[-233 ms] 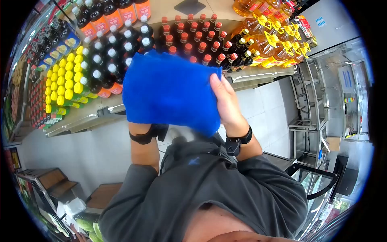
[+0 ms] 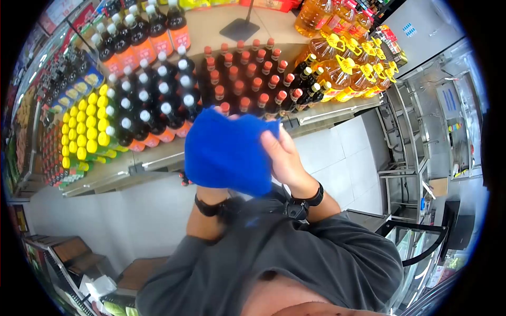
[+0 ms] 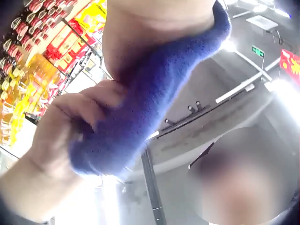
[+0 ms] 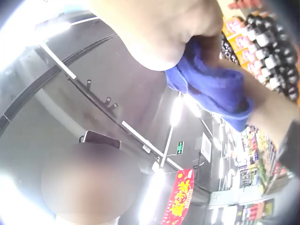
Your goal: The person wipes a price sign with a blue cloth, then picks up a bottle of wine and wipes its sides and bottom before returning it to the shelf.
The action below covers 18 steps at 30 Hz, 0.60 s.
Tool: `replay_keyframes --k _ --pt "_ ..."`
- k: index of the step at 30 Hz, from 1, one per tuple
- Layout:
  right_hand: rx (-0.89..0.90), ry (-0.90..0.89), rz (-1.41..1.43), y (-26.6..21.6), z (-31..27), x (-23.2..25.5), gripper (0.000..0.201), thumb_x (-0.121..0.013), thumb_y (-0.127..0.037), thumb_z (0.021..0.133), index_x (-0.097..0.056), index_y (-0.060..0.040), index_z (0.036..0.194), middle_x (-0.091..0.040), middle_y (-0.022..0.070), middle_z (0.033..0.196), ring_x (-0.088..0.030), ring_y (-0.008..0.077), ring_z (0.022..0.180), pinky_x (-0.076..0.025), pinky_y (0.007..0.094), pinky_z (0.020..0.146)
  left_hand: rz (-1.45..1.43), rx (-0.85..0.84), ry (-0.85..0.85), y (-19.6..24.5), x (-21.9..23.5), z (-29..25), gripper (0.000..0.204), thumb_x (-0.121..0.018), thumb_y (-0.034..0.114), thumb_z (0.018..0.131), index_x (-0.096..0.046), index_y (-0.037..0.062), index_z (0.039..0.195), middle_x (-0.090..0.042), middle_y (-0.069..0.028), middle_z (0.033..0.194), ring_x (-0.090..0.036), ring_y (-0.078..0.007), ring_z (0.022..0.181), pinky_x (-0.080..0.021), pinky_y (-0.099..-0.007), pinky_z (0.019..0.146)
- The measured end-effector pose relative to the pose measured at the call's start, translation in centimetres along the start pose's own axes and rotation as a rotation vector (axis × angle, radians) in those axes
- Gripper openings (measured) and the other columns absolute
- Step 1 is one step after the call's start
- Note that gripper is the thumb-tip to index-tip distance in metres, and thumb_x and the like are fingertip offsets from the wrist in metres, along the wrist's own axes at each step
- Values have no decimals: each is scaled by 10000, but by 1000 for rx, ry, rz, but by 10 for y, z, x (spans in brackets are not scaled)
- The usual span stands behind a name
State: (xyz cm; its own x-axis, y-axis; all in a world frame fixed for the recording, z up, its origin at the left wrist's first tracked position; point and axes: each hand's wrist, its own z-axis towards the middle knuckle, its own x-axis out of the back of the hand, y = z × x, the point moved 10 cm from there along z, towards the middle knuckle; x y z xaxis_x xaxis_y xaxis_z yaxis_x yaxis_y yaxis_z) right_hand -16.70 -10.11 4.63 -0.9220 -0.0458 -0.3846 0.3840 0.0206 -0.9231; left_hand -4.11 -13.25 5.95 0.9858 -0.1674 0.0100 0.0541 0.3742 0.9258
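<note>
A blue cloth [image 2: 226, 150] is spread between the two hands in front of the chest. The right hand [image 2: 286, 162] pinches its right edge, with the thumb lying on top. Under the cloth, the left hand [image 3: 154, 28] is mostly covered in the head view; bits of its fingers peek over the far edge. The left wrist view shows the cloth's fuzzy underside [image 3: 136, 112] lying along the left palm, with the right hand's fingers curled at the other end. In the right wrist view, a fold of the cloth [image 4: 211, 89] hangs between the hands.
Beyond the hands runs a shelf with rows of dark bottles with white caps [image 2: 145, 105], red-capped bottles [image 2: 240, 87], yellow-capped bottles [image 2: 87, 126] and large oil jugs [image 2: 342, 68]. A metal rack [image 2: 403, 137] stands at the right, over a tiled floor [image 2: 342, 152].
Both hands have drawn closer together and nearer the body. The cloth between them has become narrower and more bunched, and more of the bottles show beyond it.
</note>
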Motion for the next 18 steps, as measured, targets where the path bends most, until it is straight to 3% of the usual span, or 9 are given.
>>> replay_keyframes --k 2,3,7,8,11,12,14,16,18 --pt "-101 -95 -231 5 1 12 276 -524 -294 985 -491 -56 1120 -574 -5 997 -550 53 870 -474 219 729 135 38 81 -2 2 2 452 -586 155 892 -447 20 1301 -608 -127 1169 -588 -234 1087 -449 -326 968" --pt "-51 -103 -204 2 6 11 260 -549 -300 971 -498 -71 1081 -554 -48 862 -530 23 723 -447 188 621 63 52 51 -9 -3 0 442 -562 161 906 -443 19 1308 -595 -130 1191 -578 -243 1103 -443 -337 980" --pt "-78 -400 -580 -2 21 18 260 -567 -278 953 -510 -40 1041 -576 4 740 -569 69 606 -460 233 526 -201 94 -74 -45 -14 1 412 -463 183 963 -429 16 1339 -543 -142 1279 -539 -281 1164 -417 -382 1024" --pt "-220 -533 -614 5 24 25 343 -561 -315 948 -520 -14 1108 -635 70 835 -637 119 653 -494 257 547 -230 100 -89 -47 -15 6 395 -475 179 949 -443 22 1310 -550 -136 1256 -544 -279 1147 -422 -377 1005" --pt "68 -742 -860 -25 60 48 411 -585 -337 922 -560 -15 1176 -657 148 1061 -660 203 904 -516 324 806 -130 115 -47 -45 -17 18 345 -510 168 904 -484 42 1224 -570 -118 1188 -559 -272 1098 -438 -363 948" --pt "-11 -711 -898 -40 76 61 380 -587 -304 922 -569 0 1150 -653 136 1059 -631 211 980 -497 340 854 -92 118 -25 -42 -17 21 328 -522 164 889 -498 48 1195 -577 -112 1165 -565 -270 1082 -443 -359 929" --pt "-34 -680 -654 -64 120 88 312 -569 -286 940 -585 -34 1122 -657 76 1056 -627 162 924 -506 322 814 -14 132 12 -41 -20 21 294 -545 157 860 -526 61 1137 -590 -100 1119 -575 -266 1049 -454 -350 891" --pt "-174 -483 -494 -90 172 127 335 -553 -346 952 -566 -83 1159 -655 44 1067 -622 140 966 -503 281 783 64 141 47 -37 -23 20 261 -569 149 830 -554 74 1080 -604 -88 1073 -585 -262 1016 -464 -341 853" --pt "-85 -368 -474 -109 236 161 328 -549 -343 950 -563 -81 1147 -647 45 1060 -626 148 958 -512 308 791 155 143 90 -32 -28 23 229 -593 141 801 -582 86 1022 -617 -76 1027 -595 -258 984 -475 -331 815"
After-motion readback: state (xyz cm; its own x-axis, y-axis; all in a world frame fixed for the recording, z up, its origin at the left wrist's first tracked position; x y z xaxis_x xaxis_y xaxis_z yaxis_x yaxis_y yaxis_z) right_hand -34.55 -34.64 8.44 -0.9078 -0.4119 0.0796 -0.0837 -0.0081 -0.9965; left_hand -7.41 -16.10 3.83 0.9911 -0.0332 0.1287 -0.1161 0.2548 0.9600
